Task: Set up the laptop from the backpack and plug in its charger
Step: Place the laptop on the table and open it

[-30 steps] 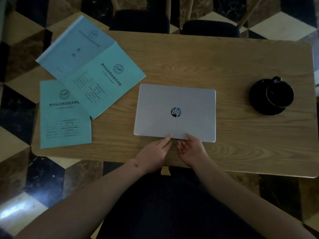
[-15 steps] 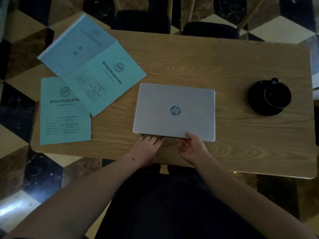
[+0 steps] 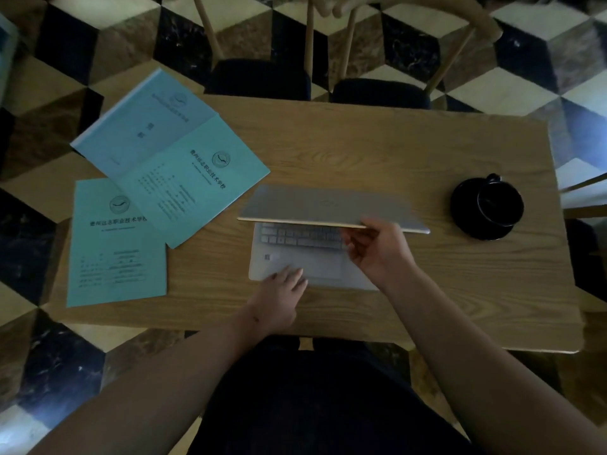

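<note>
A silver laptop sits in the middle of the wooden table, its lid raised partway so the keyboard and palm rest show beneath. My right hand grips the lid's front edge near its right side. My left hand lies flat with spread fingers on the palm rest at the laptop's front left, pressing the base down. No backpack or charger is in view.
Three teal booklets lie overlapping at the table's left. A black cup on a black saucer stands at the right. Two dark-seated wooden chairs are tucked at the far side. The floor is checkered.
The laptop lid was closed flat before; now my right hand has lifted it partway. My left hand moved from the front edge onto the palm rest.
</note>
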